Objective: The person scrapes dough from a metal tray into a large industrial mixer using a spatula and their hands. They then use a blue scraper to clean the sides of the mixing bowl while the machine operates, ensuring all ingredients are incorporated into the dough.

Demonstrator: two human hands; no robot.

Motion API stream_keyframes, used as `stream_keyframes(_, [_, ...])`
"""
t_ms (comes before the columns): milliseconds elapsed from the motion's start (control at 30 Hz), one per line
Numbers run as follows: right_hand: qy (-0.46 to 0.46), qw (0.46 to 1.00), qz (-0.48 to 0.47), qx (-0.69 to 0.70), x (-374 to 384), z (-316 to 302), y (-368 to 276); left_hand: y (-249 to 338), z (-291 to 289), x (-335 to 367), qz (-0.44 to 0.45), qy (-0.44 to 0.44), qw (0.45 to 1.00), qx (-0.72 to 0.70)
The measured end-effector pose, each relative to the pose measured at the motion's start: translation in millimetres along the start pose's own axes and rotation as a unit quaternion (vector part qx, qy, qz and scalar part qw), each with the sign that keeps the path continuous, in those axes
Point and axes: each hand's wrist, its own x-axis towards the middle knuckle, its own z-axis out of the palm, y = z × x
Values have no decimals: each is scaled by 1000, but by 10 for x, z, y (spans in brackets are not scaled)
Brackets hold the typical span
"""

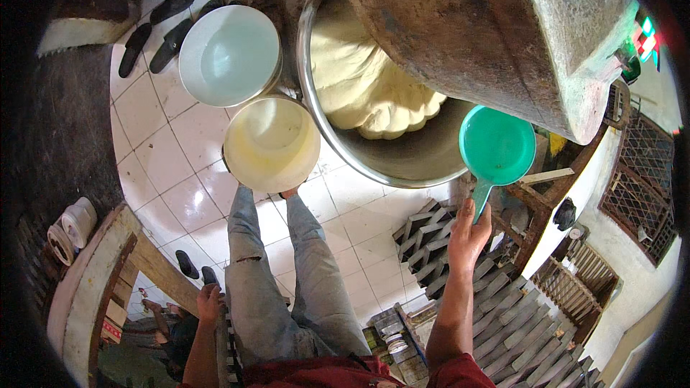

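Note:
My right hand [470, 235] grips the handle of a green plastic dipper [498, 145], raised beside the rim of a large metal mixing bowl [338, 154]. The dipper faces up; I cannot tell how much liquid is in it. Inside the bowl lies a big mass of pale dough [359, 82], partly hidden by the machine's heavy brown and grey body [460, 29]. My left hand [209, 304] is low at my side, fingers curled, with nothing visible in them. A cream bucket [273, 145] stands before my legs, left of the bowl.
Behind the bucket is a white round tub [230, 55] with what looks like water. Dark slippers [171, 44] lie on the tiled floor [176, 140]. Stacked dark metal pans [503, 316] fill the lower right. A wooden-framed opening [115, 280] is at lower left.

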Motion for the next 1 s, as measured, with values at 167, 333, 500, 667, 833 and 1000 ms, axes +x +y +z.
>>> stream_keyframes(167, [14,991,-73,-109,39,-10,136,20,2,-25,-7,-2,1000,-6])
stream_keyframes(333, [13,998,-31,-46,-19,41,57,34,24,-20,0,0,1000,-12])
stream_keyframes(500, [5,999,-27,-35,-42,40,31,-140,-12,72,19,-1,1000,-17])
stream_keyframes(667, [-9,999,-8,-44,-45,-9,12,-152,4,101,13,-2,1000,-10])
stream_keyframes(833, [0,997,-33,-63,-20,-69,106,-102,2,94,16,-9,1000,-17])
stream_keyframes(1000, [13,997,-25,-71,4,-113,50,-9,38,55,13,-3,1000,1])
